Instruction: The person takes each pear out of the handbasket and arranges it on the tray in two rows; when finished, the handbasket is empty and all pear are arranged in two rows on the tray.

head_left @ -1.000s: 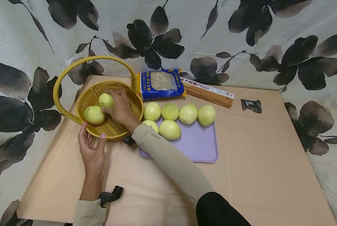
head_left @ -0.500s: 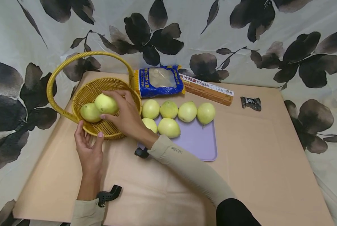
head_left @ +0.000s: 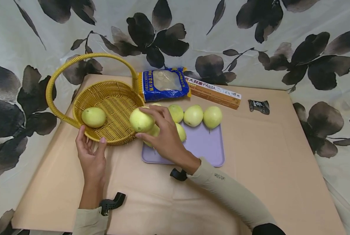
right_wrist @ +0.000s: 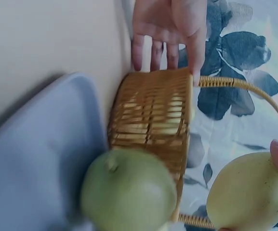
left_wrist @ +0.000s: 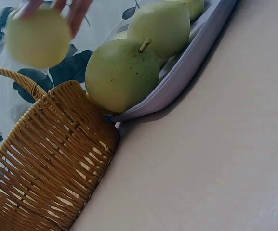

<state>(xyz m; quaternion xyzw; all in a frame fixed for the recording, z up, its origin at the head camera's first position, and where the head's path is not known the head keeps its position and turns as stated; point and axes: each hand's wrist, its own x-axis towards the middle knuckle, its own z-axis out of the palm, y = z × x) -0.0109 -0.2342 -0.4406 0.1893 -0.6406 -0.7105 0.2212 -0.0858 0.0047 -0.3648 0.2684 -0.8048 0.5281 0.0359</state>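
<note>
My right hand (head_left: pixel 167 137) grips a yellow-green pear (head_left: pixel 141 120), thumb and fingers around its right side. It hangs between the basket's right rim and the tray. In the left wrist view this pear (left_wrist: pixel 37 38) appears above the basket. My left hand (head_left: pixel 91 156) touches the near left side of the yellow wicker basket (head_left: pixel 125 138), its fingers fairly straight in the right wrist view. One pear (head_left: pixel 93 117) lies inside the basket at the left. On the purple tray (head_left: pixel 205 151) sit several more pears (head_left: pixel 193 115), some partly hidden by my right hand.
Behind the tray lie a blue pasta bag (head_left: pixel 164 85) and an orange-brown pasta box (head_left: pixel 213 93). A small black packet (head_left: pixel 259 106) lies at the right. The basket's tall handle (head_left: pixel 89 56) arches over its left part. A floral cloth (head_left: pixel 251 19) hangs behind the table.
My right hand has lifted a pear out of the basket and moved right with it, toward the tray. One pear stays in the basket. My left hand has stayed by the basket.
</note>
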